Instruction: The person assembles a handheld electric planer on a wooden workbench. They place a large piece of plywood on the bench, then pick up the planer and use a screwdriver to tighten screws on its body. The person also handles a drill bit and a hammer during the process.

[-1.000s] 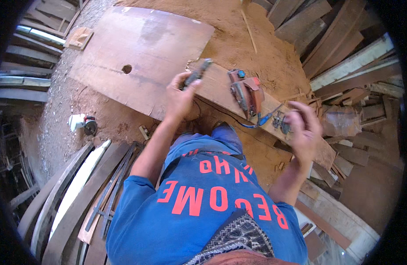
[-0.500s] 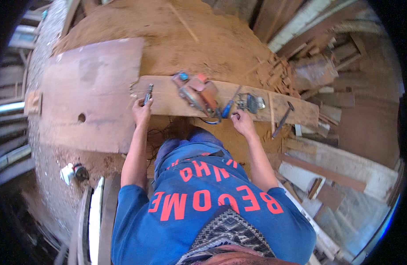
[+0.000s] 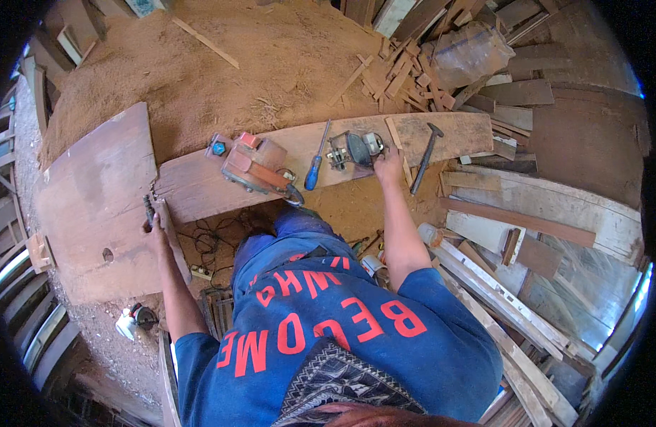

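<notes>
dark slim tool (image 3: 149, 208) | held || dark-and-silver metal device (image 3: 358, 149) | on plank (image 3: 445, 135)

- Left hand (image 3: 156, 234) and right hand (image 3: 390, 166): two
- Small dark tool (image 3: 149, 209): one
- Dark metal-fitted tool (image 3: 358, 148): one
- Red machine (image 3: 254, 164): one
- Blue-handled screwdriver (image 3: 313, 174): one
- Hammer (image 3: 425, 160): one
- Tool-bearing board (image 3: 200, 188): one
- Holed wooden sheet (image 3: 93, 181): one

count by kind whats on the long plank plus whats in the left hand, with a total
Red power tool: 1
Blue-handled screwdriver: 1
Hammer: 1
Thin wood strip: 1
Dark metal assembly, taken as one: 1
Dark narrow object in left hand: 1
Total: 6
</notes>
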`<state>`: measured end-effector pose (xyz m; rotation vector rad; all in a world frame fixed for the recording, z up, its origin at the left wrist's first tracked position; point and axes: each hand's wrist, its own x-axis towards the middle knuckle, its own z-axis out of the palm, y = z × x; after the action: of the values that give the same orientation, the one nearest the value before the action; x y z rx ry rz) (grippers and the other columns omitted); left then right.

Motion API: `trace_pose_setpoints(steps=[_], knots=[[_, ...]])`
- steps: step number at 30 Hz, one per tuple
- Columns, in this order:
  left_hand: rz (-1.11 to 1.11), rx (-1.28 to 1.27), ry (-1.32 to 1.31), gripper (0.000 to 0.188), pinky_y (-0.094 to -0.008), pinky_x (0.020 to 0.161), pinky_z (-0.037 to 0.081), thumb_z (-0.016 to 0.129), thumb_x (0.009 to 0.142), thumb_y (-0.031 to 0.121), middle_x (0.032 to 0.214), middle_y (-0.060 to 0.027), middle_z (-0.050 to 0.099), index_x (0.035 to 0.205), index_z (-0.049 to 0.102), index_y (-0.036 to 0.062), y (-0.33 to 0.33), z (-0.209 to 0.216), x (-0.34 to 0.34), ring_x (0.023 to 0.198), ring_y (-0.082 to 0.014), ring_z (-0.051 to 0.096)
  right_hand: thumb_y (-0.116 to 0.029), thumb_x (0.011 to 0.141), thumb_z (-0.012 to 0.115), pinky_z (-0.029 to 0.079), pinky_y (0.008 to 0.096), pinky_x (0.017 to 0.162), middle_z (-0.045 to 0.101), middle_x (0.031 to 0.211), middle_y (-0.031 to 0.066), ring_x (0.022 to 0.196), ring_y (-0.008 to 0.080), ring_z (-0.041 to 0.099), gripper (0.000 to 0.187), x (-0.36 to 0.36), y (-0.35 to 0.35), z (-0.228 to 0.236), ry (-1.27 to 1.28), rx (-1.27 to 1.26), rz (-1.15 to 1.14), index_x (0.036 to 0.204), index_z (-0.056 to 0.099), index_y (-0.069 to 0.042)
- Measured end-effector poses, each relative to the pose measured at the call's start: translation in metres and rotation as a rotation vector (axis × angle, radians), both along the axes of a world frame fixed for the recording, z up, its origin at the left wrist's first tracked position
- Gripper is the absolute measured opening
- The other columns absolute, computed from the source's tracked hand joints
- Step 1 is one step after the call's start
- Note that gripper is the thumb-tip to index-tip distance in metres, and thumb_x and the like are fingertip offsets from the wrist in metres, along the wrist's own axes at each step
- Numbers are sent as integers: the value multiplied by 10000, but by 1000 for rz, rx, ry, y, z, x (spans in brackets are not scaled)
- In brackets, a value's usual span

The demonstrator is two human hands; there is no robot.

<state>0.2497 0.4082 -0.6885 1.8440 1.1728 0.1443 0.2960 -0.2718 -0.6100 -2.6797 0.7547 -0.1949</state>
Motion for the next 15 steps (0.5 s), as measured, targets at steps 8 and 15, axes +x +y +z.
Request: trace_pose_setpoints(steps=[8,15], knots=[[-34,143,91,407,-317,745,499,823,797,297,918,-97,698,1014,652,-2,3,3,1,802,-181,627,-101,680,773,480,391,949,614,1118,218,1046,367,593,475,21,-50,-30,193,156,297,1141,670,-52],[-58,173,157,387,-323,745,506,823,784,268,915,-105,699,1008,663,-6,-11,5,2,782,-186,628,-46,680,742,472,386,974,568,1137,203,1095,373,563,493,12,-56,-29,245,162,279,1165,657,-67]])
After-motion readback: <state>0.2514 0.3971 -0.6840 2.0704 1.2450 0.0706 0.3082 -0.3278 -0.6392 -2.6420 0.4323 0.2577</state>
